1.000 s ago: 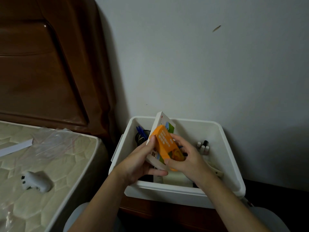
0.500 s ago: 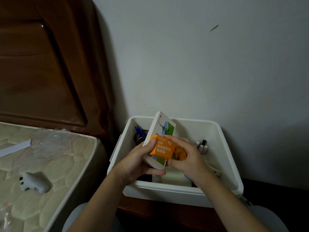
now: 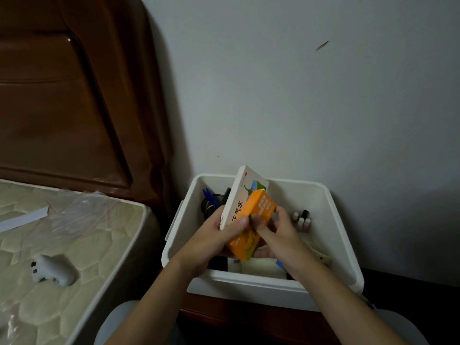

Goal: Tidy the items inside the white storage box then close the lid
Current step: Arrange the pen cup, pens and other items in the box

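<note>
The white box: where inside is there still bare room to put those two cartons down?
Inside the white box, bare room shows along the back wall, between the white carton and the small bottles. The back left corner is crowded with pens. The front is filled by flat packets under both hands.

Box floor (image 3: 261, 268) — mostly hidden behind hands

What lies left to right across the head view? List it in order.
White controller on the mattress → blue pens at the white storage box's left → orange carton held by both hands → small bottles.
</note>
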{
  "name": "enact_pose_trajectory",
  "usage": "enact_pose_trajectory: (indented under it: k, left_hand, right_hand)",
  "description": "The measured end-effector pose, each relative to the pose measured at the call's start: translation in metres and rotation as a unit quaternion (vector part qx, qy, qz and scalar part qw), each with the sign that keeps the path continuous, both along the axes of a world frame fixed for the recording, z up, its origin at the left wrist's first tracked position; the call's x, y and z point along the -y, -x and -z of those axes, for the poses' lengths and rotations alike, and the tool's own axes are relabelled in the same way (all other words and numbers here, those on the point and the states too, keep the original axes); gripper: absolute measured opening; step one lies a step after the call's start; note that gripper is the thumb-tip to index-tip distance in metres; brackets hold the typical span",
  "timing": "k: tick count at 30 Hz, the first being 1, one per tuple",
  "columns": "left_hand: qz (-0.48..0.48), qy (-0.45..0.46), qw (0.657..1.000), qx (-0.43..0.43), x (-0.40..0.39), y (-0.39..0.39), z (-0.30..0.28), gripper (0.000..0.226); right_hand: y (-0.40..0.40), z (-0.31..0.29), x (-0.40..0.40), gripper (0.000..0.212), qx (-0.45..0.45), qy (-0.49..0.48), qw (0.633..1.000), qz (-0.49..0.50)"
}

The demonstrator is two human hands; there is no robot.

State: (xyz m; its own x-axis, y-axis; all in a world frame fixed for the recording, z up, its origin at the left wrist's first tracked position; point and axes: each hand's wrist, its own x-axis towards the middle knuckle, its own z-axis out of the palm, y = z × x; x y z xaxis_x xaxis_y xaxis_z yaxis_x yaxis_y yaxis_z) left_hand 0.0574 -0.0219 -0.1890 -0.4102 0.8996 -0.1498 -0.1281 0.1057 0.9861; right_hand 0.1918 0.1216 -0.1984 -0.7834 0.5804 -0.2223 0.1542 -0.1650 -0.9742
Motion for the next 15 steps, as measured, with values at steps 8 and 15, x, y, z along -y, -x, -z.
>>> enact_pose_trajectory:
  k: [8, 15]
  left_hand:
    - [-0.289, -0.058, 0.936, -0.191, 0.019, 0.022, -0.012, 0.044]
    - [-0.384, -0.054, 0.89, -0.242, 0.048, 0.037, 0.017, 0.06]
  right_hand:
    - [0.034, -0.02, -0.002, 0.024, -0.011, -0.015, 1.0, 0.002]
    - [0.079, 0.009, 0.015, 0.032, 0.21, -0.444, 0.802, -0.339]
